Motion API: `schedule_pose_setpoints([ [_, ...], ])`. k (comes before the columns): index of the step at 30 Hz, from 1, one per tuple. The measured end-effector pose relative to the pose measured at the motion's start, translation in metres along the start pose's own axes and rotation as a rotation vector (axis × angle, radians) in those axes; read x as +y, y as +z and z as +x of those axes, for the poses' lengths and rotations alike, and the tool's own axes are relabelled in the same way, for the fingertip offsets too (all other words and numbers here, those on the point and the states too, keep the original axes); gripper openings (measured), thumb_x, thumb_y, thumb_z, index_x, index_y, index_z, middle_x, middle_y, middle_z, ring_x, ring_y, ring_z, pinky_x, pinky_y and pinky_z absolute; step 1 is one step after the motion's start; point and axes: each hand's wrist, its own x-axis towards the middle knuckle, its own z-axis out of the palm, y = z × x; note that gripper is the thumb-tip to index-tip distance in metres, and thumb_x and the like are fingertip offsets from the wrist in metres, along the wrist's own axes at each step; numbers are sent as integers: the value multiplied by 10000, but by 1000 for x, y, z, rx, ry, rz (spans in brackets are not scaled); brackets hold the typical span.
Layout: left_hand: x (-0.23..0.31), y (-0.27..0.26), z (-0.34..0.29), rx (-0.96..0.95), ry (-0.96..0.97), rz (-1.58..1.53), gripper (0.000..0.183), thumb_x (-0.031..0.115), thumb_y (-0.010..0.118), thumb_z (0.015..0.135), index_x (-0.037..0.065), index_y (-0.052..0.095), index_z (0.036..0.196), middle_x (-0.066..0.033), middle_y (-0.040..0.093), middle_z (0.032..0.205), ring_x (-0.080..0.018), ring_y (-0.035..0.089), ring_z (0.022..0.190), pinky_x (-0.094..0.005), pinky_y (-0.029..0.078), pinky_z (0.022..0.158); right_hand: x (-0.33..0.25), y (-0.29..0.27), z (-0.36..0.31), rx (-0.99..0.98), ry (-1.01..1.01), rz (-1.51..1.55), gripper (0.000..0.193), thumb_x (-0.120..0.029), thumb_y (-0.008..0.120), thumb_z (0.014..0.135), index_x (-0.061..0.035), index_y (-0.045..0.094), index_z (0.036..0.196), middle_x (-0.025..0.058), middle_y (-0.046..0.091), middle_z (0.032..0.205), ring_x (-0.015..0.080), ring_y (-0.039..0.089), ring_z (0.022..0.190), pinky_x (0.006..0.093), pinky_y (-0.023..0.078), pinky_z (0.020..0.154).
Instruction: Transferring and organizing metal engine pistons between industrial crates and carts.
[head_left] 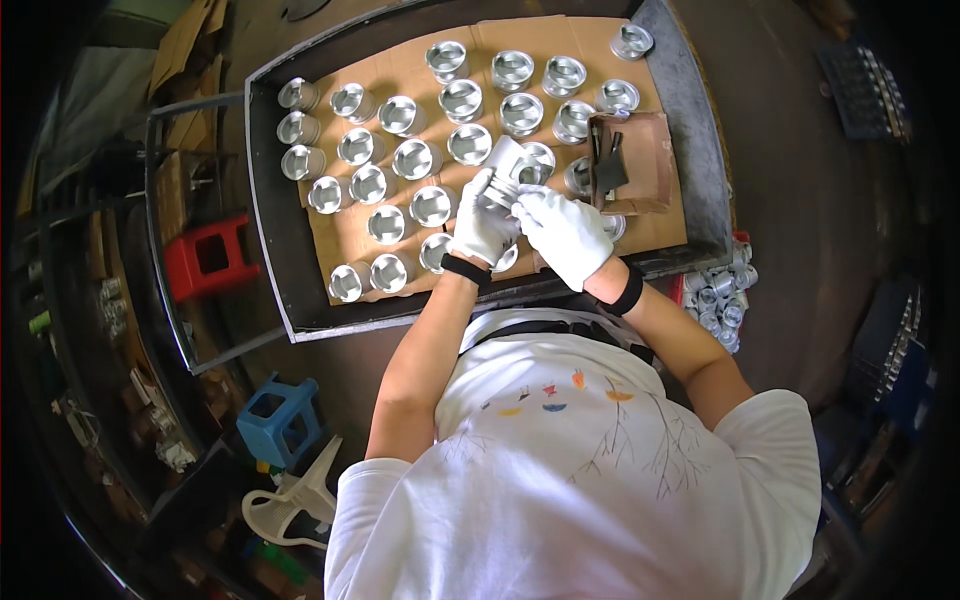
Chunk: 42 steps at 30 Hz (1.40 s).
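Note:
Both my hands wear white gloves and meet over the near middle of a cardboard-covered table. In my left hand [483, 222] is a silvery metal piston [505, 160], tilted, its grooved side partly showing. My right hand [567, 235] presses its closed fingertips against the near side of that piston; whether they pinch something small there is hidden. Around the hands stand several more pistons [469, 145], upright in loose rows on the cardboard [350, 225]. One piston [534, 161] is partly covered by the held one.
An open cardboard box [655, 165] with dark tools stands right of my hands. A raised dark metal rim [265, 200] borders the table. More metal parts [718, 300] lie in a heap near its right corner. Red [211, 258] and blue stools [278, 420] and a white chair [295, 500] stand left.

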Motion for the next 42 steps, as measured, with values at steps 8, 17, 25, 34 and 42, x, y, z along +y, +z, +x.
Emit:
schedule_pose_setpoints([
  [8, 2, 15, -17, 91, 47, 7, 457, 371, 583, 900, 66, 553, 1239, -112, 635, 1203, -297, 595, 1106, -472, 448, 977, -8, 3, 14, -60, 120, 111, 179, -200, 567, 889, -120, 656, 1022, 56, 658, 1056, 225, 667, 824, 369, 546, 659],
  [17, 3, 10, -12, 87, 60, -39, 418, 347, 606, 898, 85, 556, 1220, -100, 637, 1153, -252, 591, 996, -427, 494, 846, -13, 4, 20, -41, 162, 109, 161, -237, 571, 893, -124, 652, 975, 54, 646, 1022, 245, 667, 763, 391, 545, 628],
  [25, 2, 2, -10, 99, 61, -15, 412, 331, 634, 880, 85, 560, 1202, -85, 644, 1128, -226, 593, 961, -390, 500, 811, -11, 6, 19, -64, 162, 92, 156, -229, 572, 886, -134, 660, 973, 50, 635, 1054, 232, 668, 778, 377, 548, 621],
  [34, -2, 9, -13, 113, 61, 7, 432, 338, 642, 875, 82, 550, 1210, -86, 643, 1120, -229, 598, 936, -393, 504, 820, -9, 8, 17, -60, 149, 49, 157, -231, 576, 880, -138, 664, 970, 46, 635, 1053, 223, 670, 762, 372, 551, 617],
  [42, -4, 17, -16, 108, 86, 22, 458, 339, 640, 878, 72, 535, 1235, -102, 638, 1167, -253, 601, 999, -421, 497, 867, -9, 8, 16, -54, 161, 57, 147, -224, 580, 877, -141, 661, 967, 39, 634, 1060, 226, 668, 747, 372, 550, 610],
])
